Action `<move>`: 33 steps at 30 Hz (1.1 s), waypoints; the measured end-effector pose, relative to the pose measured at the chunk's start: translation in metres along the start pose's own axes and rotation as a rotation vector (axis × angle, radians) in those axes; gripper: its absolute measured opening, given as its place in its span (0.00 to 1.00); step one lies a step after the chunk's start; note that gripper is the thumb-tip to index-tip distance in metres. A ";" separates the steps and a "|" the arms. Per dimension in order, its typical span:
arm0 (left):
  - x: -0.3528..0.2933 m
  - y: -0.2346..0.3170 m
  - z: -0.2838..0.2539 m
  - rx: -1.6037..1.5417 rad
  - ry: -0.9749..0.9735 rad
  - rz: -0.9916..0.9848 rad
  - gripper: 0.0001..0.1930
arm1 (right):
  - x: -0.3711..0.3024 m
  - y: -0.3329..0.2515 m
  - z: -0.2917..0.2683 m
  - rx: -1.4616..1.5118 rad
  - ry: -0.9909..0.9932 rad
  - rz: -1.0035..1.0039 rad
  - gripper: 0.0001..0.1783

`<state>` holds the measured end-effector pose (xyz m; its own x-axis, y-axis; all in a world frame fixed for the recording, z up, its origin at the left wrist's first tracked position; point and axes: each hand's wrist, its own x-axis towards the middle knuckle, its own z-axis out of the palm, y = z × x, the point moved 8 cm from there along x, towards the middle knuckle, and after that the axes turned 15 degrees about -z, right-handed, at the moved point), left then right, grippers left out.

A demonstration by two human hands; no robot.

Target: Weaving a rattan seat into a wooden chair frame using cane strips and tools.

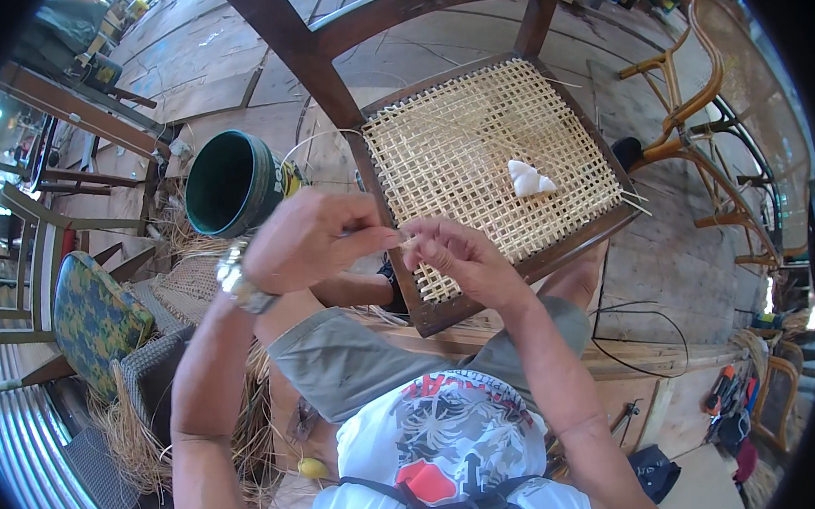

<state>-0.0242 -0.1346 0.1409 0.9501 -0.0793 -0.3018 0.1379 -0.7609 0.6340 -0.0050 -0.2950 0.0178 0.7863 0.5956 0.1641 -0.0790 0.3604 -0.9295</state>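
A dark wooden chair with a woven cane seat (476, 148) stands in front of me. Over the near left corner of its frame, my left hand (318, 241) is closed in a pinch on a short pale bit of cane strand (408, 242). Fingers curled, my right hand (468, 260) pinches the same bit from the other side, above the woven edge. Most of the strand is hidden by the fingers. A white crumpled lump (531, 180) lies on the weave, right of the middle. Loose strand ends (636, 201) stick out at the seat's right corner.
A dark green bucket (232, 184) stands left of the chair. Rattan chairs (689, 135) stand at the right, a camouflage-patterned cushion (99, 315) at the left. Loose cane fibres (135, 448) lie at lower left, and hand tools (722, 389) at lower right.
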 end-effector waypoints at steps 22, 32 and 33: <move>0.021 -0.018 0.131 0.630 -0.047 -0.291 0.10 | -0.018 0.001 -0.046 -0.892 0.023 0.101 0.09; 0.004 -0.067 0.154 0.153 0.197 -0.567 0.13 | -0.016 0.012 -0.020 -1.166 -0.166 0.031 0.07; 0.008 -0.069 0.148 0.144 0.197 -0.544 0.15 | -0.018 0.000 -0.012 -1.194 -0.130 -0.085 0.07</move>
<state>-0.0675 -0.1784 -0.0105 0.7894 0.4569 -0.4100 0.5932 -0.7397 0.3178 -0.0121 -0.3141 0.0110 0.6887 0.6946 0.2078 0.6409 -0.4492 -0.6224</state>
